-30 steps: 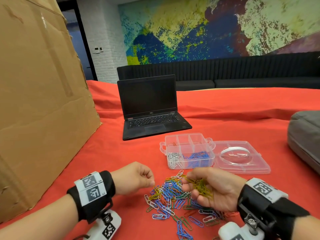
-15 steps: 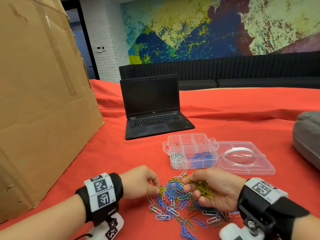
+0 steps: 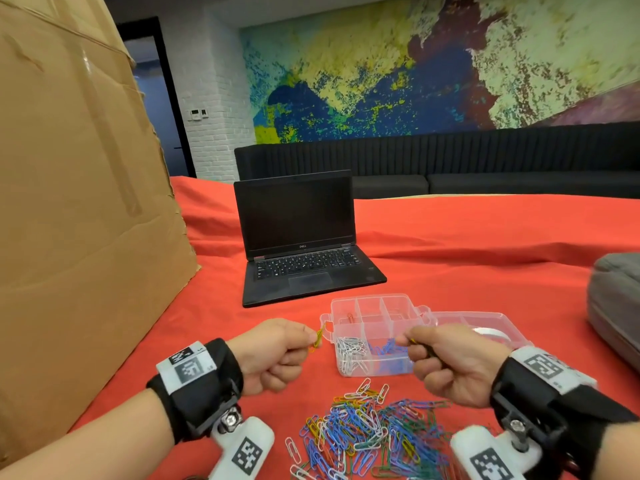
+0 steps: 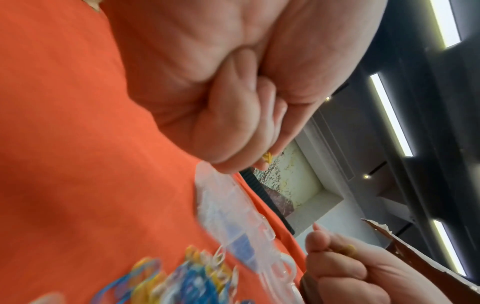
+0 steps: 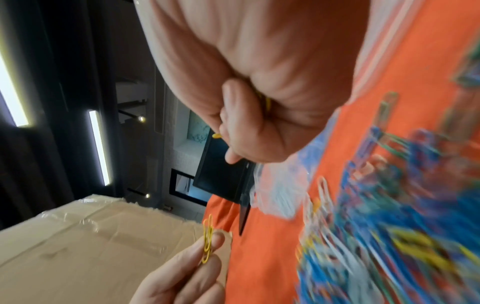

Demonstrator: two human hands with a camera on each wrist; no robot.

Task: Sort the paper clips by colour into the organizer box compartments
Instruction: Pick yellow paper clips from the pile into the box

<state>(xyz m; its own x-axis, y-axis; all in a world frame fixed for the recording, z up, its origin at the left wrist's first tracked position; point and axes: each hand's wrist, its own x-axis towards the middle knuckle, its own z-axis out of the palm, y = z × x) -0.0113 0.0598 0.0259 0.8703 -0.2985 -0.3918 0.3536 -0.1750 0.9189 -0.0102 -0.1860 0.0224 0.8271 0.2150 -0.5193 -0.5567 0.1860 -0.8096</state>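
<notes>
A clear organizer box (image 3: pixel 360 327) stands on the red cloth with white clips (image 3: pixel 349 351) in its front left compartment and blue clips (image 3: pixel 388 349) in the one beside it. A mixed pile of coloured paper clips (image 3: pixel 367 434) lies in front of it. My left hand (image 3: pixel 277 351) pinches yellow clips (image 3: pixel 318 337) just left of the box, also seen as yellow clips (image 5: pixel 207 240). My right hand (image 3: pixel 446 362) is raised over the box's front right, closed round a bunch of yellow clips (image 5: pixel 267 102); most of them are hidden in the fist.
An open black laptop (image 3: pixel 301 244) sits behind the box. A large cardboard box (image 3: pixel 76 202) fills the left side. The organizer's clear lid (image 3: pixel 485 323) lies open to the right, and a grey bag (image 3: pixel 616 306) rests at the far right.
Both hands have lifted from the clip pile and moved toward the organizer box. The left hand now pinches yellow clips; the right still holds its yellow bunch.
</notes>
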